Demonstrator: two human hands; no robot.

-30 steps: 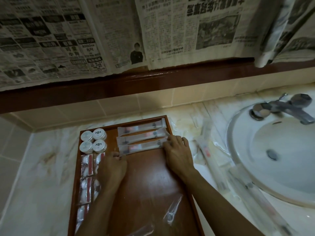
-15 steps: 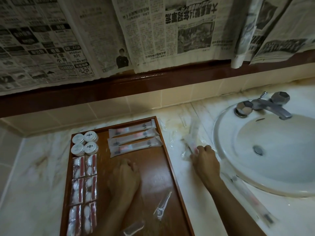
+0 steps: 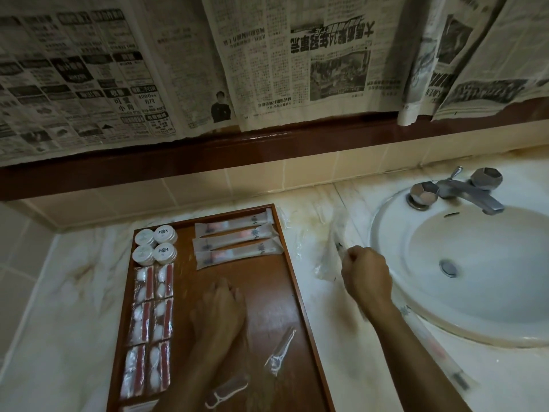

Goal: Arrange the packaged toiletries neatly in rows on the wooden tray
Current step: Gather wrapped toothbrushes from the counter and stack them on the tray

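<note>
1. A pale marble surface (image 3: 68, 292) runs under a wall covered with newspaper sheets (image 3: 267, 63); a white sink (image 3: 463, 263) with a metal faucet (image 3: 463, 190) is at the right.
2. The wooden tray (image 3: 267, 292) lies on the surface, left of the sink.
3. In the tray, four round white containers (image 3: 155, 245) stand at the far left corner, and six red-and-white packets (image 3: 150, 319) lie in two columns below them.
4. Three long toothbrush packets (image 3: 237, 242) lie in rows at the far right of the tray.
5. The left hand (image 3: 219, 313) rests flat on the tray, fingers relaxed.
6. The right hand (image 3: 367, 275), off the tray, has its fingers curled around a clear packet (image 3: 329, 257) beside the sink.
7. A small clear packet (image 3: 280, 350) lies loose near the tray's right edge.
</note>
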